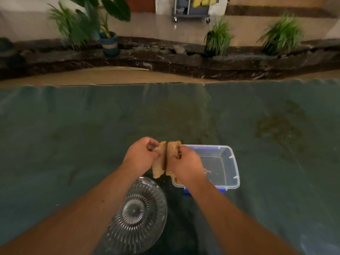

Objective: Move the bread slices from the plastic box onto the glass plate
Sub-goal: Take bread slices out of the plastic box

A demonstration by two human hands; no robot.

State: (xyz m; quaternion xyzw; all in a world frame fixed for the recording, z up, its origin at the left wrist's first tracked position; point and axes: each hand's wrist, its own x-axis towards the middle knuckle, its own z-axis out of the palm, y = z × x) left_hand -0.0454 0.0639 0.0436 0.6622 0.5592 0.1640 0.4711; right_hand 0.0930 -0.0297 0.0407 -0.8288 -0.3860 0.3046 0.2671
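Observation:
My left hand (140, 155) grips one bread slice (159, 162) by its top edge. Right beside it my right hand (185, 165) grips a second bread slice (172, 153). Both slices hang upright, side by side, above the table between the two containers. The clear plastic box (232, 162) with blue clips stands just to the right, partly behind my right hand; crumbs lie on its floor. A ribbed glass plate (139, 214) sits below the slices, near me, with nothing on it; my left forearm covers its left edge.
A dark green cloth (73, 135) covers the table, with stains at the right (279, 129). Beyond the far table edge run a dark stone ledge (165, 59), potted plants (108, 41) and a wheeled cart (191, 10).

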